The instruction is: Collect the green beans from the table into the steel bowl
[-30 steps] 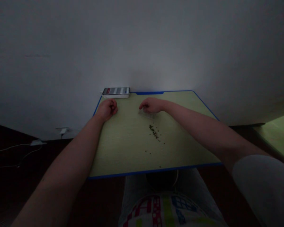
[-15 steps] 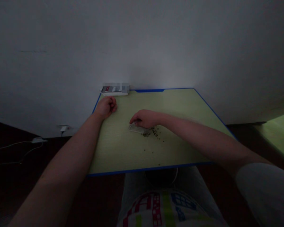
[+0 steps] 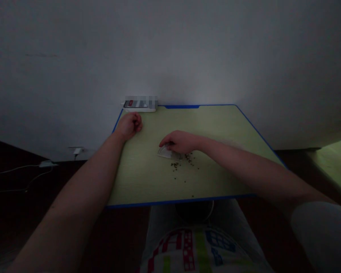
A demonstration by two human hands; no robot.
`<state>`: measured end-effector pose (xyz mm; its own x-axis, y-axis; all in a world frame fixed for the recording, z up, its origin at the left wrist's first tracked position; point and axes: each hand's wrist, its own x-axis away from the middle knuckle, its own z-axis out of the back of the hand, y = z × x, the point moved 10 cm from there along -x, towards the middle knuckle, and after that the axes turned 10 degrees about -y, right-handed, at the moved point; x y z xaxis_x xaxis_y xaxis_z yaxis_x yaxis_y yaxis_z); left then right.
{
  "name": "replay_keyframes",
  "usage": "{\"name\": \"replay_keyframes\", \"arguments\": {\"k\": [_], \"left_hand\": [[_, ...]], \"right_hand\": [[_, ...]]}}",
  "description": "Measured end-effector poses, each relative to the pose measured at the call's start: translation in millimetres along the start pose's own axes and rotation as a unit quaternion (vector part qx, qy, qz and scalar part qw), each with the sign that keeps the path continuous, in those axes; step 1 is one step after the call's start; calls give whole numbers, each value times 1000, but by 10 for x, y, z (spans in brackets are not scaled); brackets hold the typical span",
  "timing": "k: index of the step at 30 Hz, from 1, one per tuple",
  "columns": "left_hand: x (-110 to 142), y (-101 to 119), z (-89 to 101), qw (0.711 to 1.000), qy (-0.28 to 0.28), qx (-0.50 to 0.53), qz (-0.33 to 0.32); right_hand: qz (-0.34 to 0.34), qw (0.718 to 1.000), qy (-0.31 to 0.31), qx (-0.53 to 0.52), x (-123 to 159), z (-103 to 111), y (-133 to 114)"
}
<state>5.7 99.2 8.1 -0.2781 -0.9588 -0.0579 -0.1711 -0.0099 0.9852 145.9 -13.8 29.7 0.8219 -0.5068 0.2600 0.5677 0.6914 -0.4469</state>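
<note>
Fingers [image 3: 163, 142] of the right hand [image 3: 182, 141] grip a clear protractor-like plate [image 3: 166, 152] low at the tabletop [image 3: 142, 174], just beside scattered dark grains [image 3: 175, 165]; from far I see the left hand [image 3: 128, 126] curled closed near the phone [image 3: 136, 104], but its content I cannot tell

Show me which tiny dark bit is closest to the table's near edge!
The lone bit almost at the blue near edge; the other visible bits lie farther back.

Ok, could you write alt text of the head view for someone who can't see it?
A person's bare right hand holds a clear, flat, protractor-like sheet beside scattered small dark grains on a pale yellow-green, blue-edged table. The bare left hand, curled, rests near a black-framed phone on a white box.
</note>
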Motion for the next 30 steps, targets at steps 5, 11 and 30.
{"name": "replay_keyframes", "arguments": {"k": [5, 11, 30], "left_hand": [[-28, -3, -5, 1000, -15, 1, -11], [-9, 15, -16, 1000, -8, 6, -8], [-8, 28, -25, 1000, -12, -7, -14]], "right_hand": [[14, 1000, -7, -12, -85, -51, -96], [51, 998, -41, 12, -259, -149, -352], [88, 995, -56, -1, -188, -140, -395]]}}
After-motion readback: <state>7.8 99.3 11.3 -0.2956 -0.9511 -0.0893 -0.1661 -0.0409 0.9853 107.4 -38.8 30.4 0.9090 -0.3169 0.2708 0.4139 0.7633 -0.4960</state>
